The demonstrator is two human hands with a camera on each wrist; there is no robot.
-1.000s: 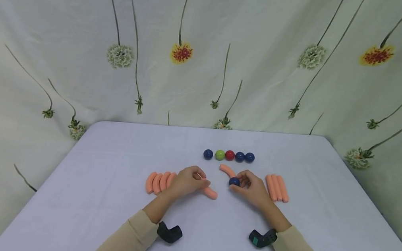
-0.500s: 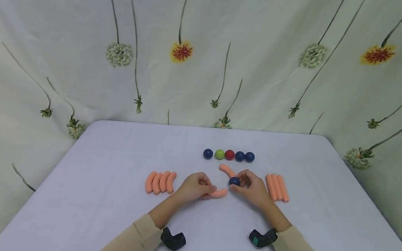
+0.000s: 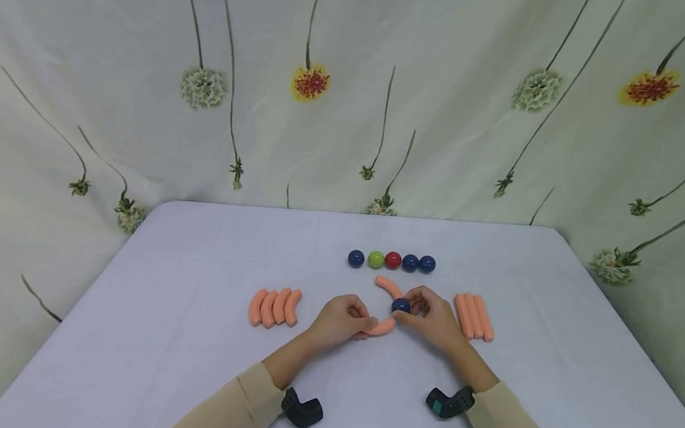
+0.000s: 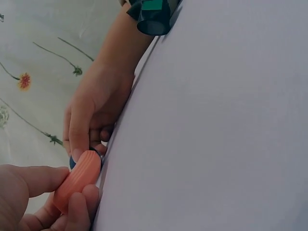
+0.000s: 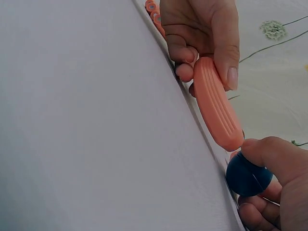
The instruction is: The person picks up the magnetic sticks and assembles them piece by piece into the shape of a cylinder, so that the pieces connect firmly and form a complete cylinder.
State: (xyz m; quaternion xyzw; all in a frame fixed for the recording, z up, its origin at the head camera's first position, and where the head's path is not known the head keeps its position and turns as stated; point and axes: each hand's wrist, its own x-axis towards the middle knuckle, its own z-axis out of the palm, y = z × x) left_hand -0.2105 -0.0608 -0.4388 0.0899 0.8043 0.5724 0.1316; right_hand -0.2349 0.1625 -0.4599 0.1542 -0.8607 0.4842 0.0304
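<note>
A white floral backdrop hangs behind my table, which has a pale surface and rounded far corners. My beige sleeves extend over the table from the near side. My left hand pinches a curved orange stick between thumb and fingers, with the free end directed at my right hand. My right hand pinches a blue ball between thumb and fingers. The pinched stick's free end is just beside this ball and my right thumb; I cannot tell whether it makes contact. Black wrist units are fitted at both wrists. Three straight sticks lie side by side to the right of my right hand. Four curved sticks lie side by side to the left of my left hand. A single curved stick extends from beside the pinched ball toward the far edge. Beyond it, a row of five balls reads, left to right: blue, green, red, blue, blue; the first is set slightly apart.
</note>
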